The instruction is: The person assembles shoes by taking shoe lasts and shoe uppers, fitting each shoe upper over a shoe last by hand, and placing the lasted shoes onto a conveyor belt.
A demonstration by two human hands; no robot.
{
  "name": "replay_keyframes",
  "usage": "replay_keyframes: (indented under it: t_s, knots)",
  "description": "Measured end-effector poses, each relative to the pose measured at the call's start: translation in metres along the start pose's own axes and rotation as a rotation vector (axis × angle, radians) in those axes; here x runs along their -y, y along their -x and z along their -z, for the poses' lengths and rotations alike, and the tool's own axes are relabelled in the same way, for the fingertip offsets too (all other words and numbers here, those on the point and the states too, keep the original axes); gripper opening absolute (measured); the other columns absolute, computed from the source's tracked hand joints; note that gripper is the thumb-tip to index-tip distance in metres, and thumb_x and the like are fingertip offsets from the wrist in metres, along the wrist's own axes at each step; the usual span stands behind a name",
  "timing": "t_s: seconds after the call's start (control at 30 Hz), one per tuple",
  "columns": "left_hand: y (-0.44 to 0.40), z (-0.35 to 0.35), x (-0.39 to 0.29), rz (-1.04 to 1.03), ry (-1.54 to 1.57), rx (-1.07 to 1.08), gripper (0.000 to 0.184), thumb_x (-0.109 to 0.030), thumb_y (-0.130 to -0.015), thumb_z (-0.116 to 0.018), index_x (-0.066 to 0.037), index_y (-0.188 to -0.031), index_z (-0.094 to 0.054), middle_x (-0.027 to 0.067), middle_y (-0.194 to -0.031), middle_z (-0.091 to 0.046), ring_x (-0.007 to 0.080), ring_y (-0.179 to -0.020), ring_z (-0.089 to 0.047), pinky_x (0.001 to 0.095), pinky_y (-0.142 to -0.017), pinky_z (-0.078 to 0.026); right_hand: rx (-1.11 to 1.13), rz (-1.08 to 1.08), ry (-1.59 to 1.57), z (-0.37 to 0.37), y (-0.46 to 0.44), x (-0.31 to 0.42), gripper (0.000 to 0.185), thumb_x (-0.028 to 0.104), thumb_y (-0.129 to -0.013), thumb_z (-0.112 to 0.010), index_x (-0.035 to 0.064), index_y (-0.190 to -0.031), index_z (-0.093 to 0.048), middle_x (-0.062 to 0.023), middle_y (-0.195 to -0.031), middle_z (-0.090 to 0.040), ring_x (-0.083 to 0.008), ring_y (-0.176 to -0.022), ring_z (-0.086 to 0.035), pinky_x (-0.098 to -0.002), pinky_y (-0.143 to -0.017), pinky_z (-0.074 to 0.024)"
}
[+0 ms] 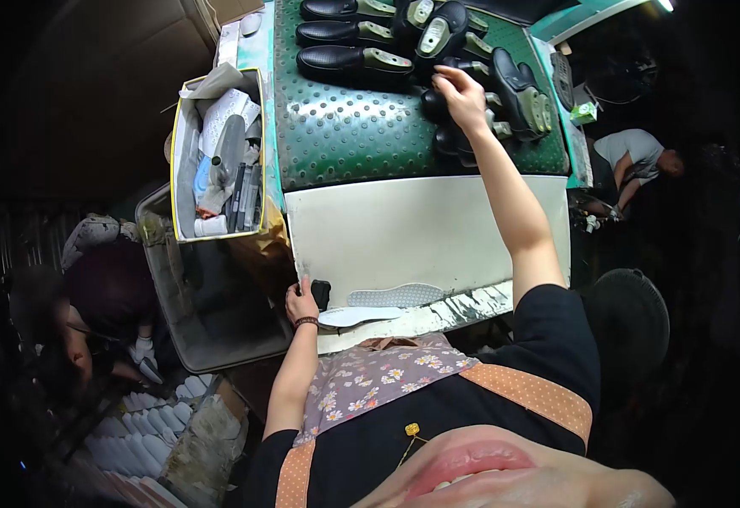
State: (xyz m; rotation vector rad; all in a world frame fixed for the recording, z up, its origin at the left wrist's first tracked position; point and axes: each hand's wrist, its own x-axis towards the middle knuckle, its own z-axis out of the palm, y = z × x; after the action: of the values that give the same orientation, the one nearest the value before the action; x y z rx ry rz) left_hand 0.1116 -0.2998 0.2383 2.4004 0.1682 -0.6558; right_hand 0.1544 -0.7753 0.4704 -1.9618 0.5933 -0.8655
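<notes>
Right hand (pixel 465 97) is beyond the far edge of the bench (pixel 421 237), over the green mat (pixel 345 148), right at a black shoe (pixel 454 30) with a pale block (pixel 433 37) inside; fingers bent, can't make out whether they pinch it or only touch. Left hand (pixel 302 303) is at the bench's left edge beside a small black object (pixel 321 294); can't see whether its fingers hold anything. Main risk, I'd say: other shoes (pixel 328 61) crowd that spot, so a careless pull could knock some over or scuff them. Also, grey insole (pixel 395 295) and white insole (pixel 360 317) lie along the bench's near edge, close to the apron (pixel 387 377); leaning in could sweep them off. Around: cluttered box (pixel 176 152) off the bench's far left corner, grey bin (pixel 218 296) off its left side, a dark stool (pixel 632 313) off its right. Co-workers well apart, one right (pixel 632 152), one left (pixel 107 279). Obstacle for the right hand: those crowding shoes.
</notes>
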Motion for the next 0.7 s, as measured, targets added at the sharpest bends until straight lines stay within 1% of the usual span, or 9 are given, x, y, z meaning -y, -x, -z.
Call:
replay_keyframes:
  t_s: [0.13, 0.27, 0.33, 0.4, 0.43, 0.47, 0.5, 0.57, 0.7]
  knots:
    - [0.004, 0.007, -0.011, 0.033, 0.008, 0.033, 0.054, -0.049, -0.081, -0.059, -0.001, -0.104, -0.061, 0.0204, -0.104, -0.061, 0.0356, -0.099, -0.057, 0.0419, -0.085, -0.044, 0.135, 0.134, 0.174, -0.069, -0.077, -0.034, 0.031, 0.013, -0.083, -0.062, 0.0015, -0.112, -0.06, -0.0096, -0.102, -0.065, -0.0158, -0.095, -0.061, -0.0266, -0.085, -0.0465]
    - [0.006, 0.004, -0.003, 0.004, -0.016, 0.001, 0.047, -0.042, -0.079, -0.065, -0.001, -0.102, -0.061, 0.0196, -0.1, -0.062, 0.035, -0.095, -0.058, 0.0408, -0.082, -0.046, 0.036, 0.584, 0.635, -0.113, -0.172, -0.061, 0.046, 0.028, -0.077, -0.071, 0.0017, -0.113, -0.059, -0.0123, -0.102, -0.065, -0.0201, -0.094, -0.061, -0.03, -0.087, -0.046]
    - [0.002, 0.0, -0.002, -0.046, 0.002, -0.023, 0.043, -0.037, -0.078, -0.067, -0.001, -0.1, -0.061, 0.019, -0.097, -0.062, 0.0347, -0.091, -0.059, 0.0399, -0.08, -0.046, 0.324, 0.183, 0.346, -0.122, -0.208, -0.051, 0.049, 0.036, -0.078, -0.063, 0.009, -0.118, -0.056, -0.0221, -0.129, -0.047, -0.0276, -0.122, -0.044, -0.0362, -0.104, -0.0324]
    - [0.002, 0.003, -0.005, -0.027, 0.048, 0.006, 0.04, -0.035, -0.078, -0.068, -0.001, -0.099, -0.061, 0.0183, -0.095, -0.062, 0.0346, -0.089, -0.059, 0.0397, -0.078, -0.047, 0.289, 0.491, 0.854, -0.133, -0.249, -0.086, 0.043, 0.034, -0.078, -0.063, 0.006, -0.111, -0.059, -0.0203, -0.113, -0.058, -0.0305, -0.108, -0.055, -0.0362, -0.091, -0.044]
    - [0.003, 0.002, -0.004, -0.025, 0.047, 0.002, 0.039, -0.033, -0.078, -0.068, -0.001, -0.099, -0.061, 0.0181, -0.095, -0.062, 0.0344, -0.089, -0.059, 0.0398, -0.078, -0.047, 0.236, 0.131, 0.683, -0.141, -0.256, -0.082, 0.035, 0.029, -0.081, -0.058, 0.0077, -0.109, -0.06, -0.0171, -0.108, -0.06, -0.0319, -0.103, -0.055, -0.0381, -0.09, -0.0439]
    - [0.003, 0.001, -0.003, -0.024, 0.046, -0.001, 0.037, -0.032, -0.078, -0.068, -0.001, -0.098, -0.061, 0.0179, -0.094, -0.062, 0.0343, -0.088, -0.059, 0.0399, -0.077, -0.047, 0.41, 0.031, 0.785, -0.144, -0.268, -0.074, 0.034, 0.03, -0.081, -0.058, 0.0075, -0.107, -0.061, -0.0163, -0.107, -0.06, -0.0322, -0.1, -0.056, -0.0399, -0.087, -0.0443]
    - [0.002, 0.0, 0.0, -0.027, 0.045, -0.004, 0.036, -0.03, -0.079, -0.068, -0.001, -0.098, -0.061, 0.0176, -0.093, -0.062, 0.0342, -0.088, -0.059, 0.0401, -0.077, -0.047, 0.595, 0.319, 0.961, -0.148, -0.297, -0.115, 0.037, 0.033, -0.08, -0.059, 0.0065, -0.106, -0.062, -0.017, -0.106, -0.06, -0.0325, -0.099, -0.056, -0.04, -0.085, -0.0446]
    - [0.004, -0.003, 0.007, -0.037, 0.015, -0.013, 0.034, -0.029, -0.079, -0.067, -0.001, -0.097, -0.061, 0.0173, -0.092, -0.062, 0.034, -0.087, -0.059, 0.0402, -0.075, -0.047, 0.664, 0.04, 0.881, -0.152, -0.308, -0.104, 0.038, 0.034, -0.076, -0.064, 0.008, -0.103, -0.063, -0.0145, -0.103, -0.062, -0.03, -0.098, -0.057, -0.039, -0.084, -0.0447]
    - [0.002, 0.001, -0.008, -0.029, 0.017, -0.002, 0.03, -0.025, -0.079, -0.066, -0.001, -0.096, -0.06, 0.017, -0.09, -0.061, 0.0334, -0.084, -0.06, 0.0395, -0.073, -0.048, 0.778, -0.14, 0.773, -0.151, -0.304, -0.074, 0.04, 0.037, -0.068, -0.072, 0.0109, -0.098, -0.067, -0.0095, -0.099, -0.065, -0.025, -0.095, -0.058, -0.037, -0.081, -0.0451]
